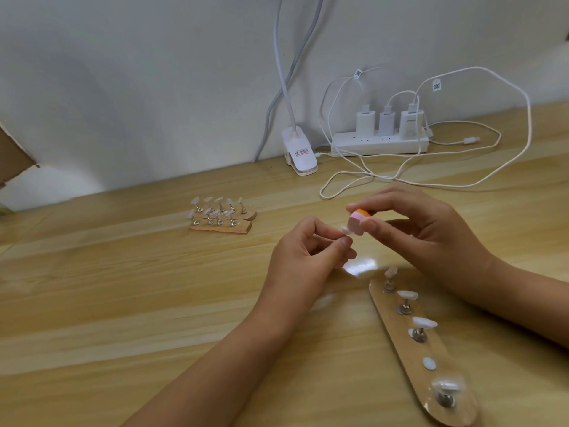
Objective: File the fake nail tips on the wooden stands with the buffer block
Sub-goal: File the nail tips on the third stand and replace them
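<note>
I saw the left hand pinching one nail tip against the pink-and-orange buffer block, which the right hand gripped. The near-right wooden stand held four tips on pegs. Two far stands held more. The power strip carried three chargers. Cable tags showed QR codes.

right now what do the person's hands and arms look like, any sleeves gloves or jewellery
The left hand and right hand are bare: no gloves, rings, watch or bracelet show. Both forearms are uncovered right to the frame edge, so no sleeve is in view. Nails look short and unpainted, though blur makes that uncertain.
</note>
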A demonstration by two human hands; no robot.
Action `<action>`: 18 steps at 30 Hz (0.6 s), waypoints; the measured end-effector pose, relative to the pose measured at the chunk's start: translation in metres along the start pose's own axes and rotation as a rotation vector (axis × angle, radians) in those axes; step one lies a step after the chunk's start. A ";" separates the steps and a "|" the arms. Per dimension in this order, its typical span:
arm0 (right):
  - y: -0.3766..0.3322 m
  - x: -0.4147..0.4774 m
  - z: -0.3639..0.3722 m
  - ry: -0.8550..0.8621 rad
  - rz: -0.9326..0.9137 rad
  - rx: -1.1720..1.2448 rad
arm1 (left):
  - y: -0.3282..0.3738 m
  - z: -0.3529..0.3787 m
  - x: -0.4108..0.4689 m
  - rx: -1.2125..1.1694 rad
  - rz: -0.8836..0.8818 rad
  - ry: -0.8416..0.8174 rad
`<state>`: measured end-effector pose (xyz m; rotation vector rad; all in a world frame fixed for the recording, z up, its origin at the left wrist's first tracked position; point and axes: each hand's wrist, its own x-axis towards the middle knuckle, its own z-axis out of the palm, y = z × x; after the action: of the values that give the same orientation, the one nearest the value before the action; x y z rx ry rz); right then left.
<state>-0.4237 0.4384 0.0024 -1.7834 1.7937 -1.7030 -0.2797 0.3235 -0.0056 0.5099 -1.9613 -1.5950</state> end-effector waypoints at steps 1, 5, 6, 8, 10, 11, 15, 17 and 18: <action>0.000 0.000 0.000 -0.011 0.016 0.007 | 0.000 0.000 0.000 -0.005 -0.001 -0.001; -0.001 0.000 0.001 -0.010 -0.063 -0.030 | 0.001 -0.001 0.000 -0.012 -0.003 0.001; -0.001 0.000 0.001 -0.019 -0.081 -0.038 | 0.000 0.000 0.000 -0.011 -0.005 0.004; -0.001 0.000 0.001 -0.035 -0.066 -0.035 | 0.000 0.000 0.000 -0.013 -0.007 0.005; -0.001 0.001 0.001 -0.026 -0.121 -0.104 | 0.001 0.000 0.000 -0.024 -0.008 0.004; 0.000 0.001 0.001 -0.028 -0.165 -0.152 | 0.001 0.000 0.001 -0.029 -0.008 0.005; 0.001 0.002 -0.001 -0.025 -0.159 -0.165 | 0.001 0.000 0.000 -0.038 -0.012 0.007; 0.002 0.002 0.000 -0.015 -0.194 -0.204 | 0.001 0.000 0.001 -0.032 -0.012 0.008; 0.002 0.002 0.000 -0.024 -0.205 -0.209 | 0.001 0.000 0.001 -0.029 -0.014 0.008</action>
<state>-0.4258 0.4361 0.0020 -2.1293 1.8988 -1.6013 -0.2802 0.3234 -0.0048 0.5186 -1.9305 -1.6251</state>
